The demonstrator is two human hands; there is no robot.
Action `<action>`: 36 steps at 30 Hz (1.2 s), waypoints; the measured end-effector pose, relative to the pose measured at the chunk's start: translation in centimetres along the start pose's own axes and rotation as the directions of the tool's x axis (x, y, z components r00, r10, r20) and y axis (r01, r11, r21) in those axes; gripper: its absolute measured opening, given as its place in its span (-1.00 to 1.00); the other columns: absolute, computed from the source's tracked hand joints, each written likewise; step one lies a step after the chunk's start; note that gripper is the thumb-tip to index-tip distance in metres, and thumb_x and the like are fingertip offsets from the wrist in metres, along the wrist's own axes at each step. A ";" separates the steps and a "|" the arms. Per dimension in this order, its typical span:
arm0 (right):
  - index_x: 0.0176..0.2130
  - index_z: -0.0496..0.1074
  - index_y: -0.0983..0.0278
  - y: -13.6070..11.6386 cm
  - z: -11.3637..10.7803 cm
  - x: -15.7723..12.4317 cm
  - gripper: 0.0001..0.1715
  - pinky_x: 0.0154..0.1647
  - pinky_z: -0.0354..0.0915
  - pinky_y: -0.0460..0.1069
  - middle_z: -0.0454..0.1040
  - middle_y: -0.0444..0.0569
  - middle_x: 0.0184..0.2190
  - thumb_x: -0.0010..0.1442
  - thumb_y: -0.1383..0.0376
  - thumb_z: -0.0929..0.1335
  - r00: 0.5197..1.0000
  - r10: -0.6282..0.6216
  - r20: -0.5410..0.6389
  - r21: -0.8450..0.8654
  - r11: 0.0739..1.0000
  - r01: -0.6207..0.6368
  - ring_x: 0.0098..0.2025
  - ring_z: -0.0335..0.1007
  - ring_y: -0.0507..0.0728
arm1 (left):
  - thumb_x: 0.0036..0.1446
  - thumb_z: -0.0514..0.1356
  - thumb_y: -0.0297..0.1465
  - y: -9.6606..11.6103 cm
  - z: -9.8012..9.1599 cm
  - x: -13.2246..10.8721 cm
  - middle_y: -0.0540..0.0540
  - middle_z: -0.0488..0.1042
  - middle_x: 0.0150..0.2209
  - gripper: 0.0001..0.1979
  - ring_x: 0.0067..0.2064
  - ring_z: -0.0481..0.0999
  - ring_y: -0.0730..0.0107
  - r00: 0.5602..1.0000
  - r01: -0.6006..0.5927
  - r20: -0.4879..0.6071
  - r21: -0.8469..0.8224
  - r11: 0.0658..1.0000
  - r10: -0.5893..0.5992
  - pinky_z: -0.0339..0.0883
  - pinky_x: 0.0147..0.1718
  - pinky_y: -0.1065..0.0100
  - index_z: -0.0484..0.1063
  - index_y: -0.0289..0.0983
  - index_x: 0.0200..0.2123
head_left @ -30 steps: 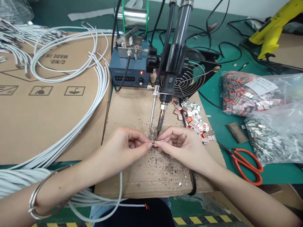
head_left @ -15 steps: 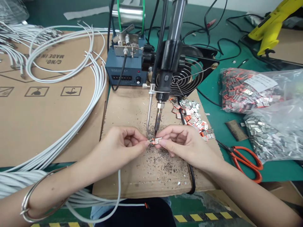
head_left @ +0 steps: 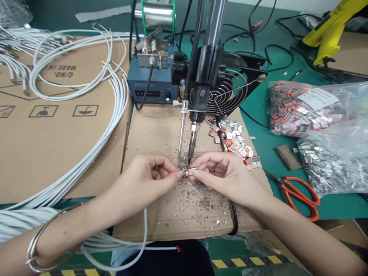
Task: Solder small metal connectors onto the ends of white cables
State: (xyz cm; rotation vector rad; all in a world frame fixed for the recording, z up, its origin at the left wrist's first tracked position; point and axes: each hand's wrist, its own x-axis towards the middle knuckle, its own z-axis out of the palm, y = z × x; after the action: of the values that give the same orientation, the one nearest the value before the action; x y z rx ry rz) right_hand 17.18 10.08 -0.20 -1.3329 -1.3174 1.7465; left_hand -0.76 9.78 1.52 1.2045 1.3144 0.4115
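Note:
Between finger and thumb, my right hand point(head_left: 225, 174) pinches a USB connector point(head_left: 192, 171) with a metal shell and an orange insert. My left hand point(head_left: 153, 174) is closed in a pinch on the end of a white cable point(head_left: 145, 222), which hangs down below the palm. The cable's tip meets the orange end of the connector, though the wires are too small to make out. Right above the joint stands the tip of a soldering iron point(head_left: 192, 147). Beside it, a thin metal solder feed tube point(head_left: 182, 134) curves down to the same spot.
Loose USB connectors point(head_left: 230, 134) lie on the cardboard point(head_left: 155, 134) to the right. Farther right are bags of connectors point(head_left: 304, 109) and orange-handled scissors point(head_left: 301, 195). A blue solder feeder point(head_left: 148, 86) and a fan point(head_left: 227, 92) stand behind. White cable bundles point(head_left: 106, 130) fill the left.
The connector has tilted slightly between my right fingers, its shell turned a little. Both hands stay in nearly the same place under the iron.

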 end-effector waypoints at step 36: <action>-0.45 0.45 0.32 0.4 -0.4 0.3 -0.97 -0.44 0.32 -0.15 0.54 -0.13 -0.59 -0.02 0.41 0.41 0.998 0.020 0.066 0.074 0.997 -0.024 -0.51 0.44 -0.04 | -0.06 0.19 -0.38 0.3 0.3 -0.3 0.14 0.23 -0.74 -0.88 -0.78 0.16 0.68 0.997 0.074 0.012 -0.092 0.993 -0.073 0.04 -0.85 0.65 0.42 -0.32 -0.54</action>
State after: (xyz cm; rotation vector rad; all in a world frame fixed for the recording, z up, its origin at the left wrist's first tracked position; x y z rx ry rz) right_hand 17.44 10.38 -0.67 -1.2632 -1.2640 1.8503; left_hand -0.45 9.52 1.91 1.0763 1.3142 0.4091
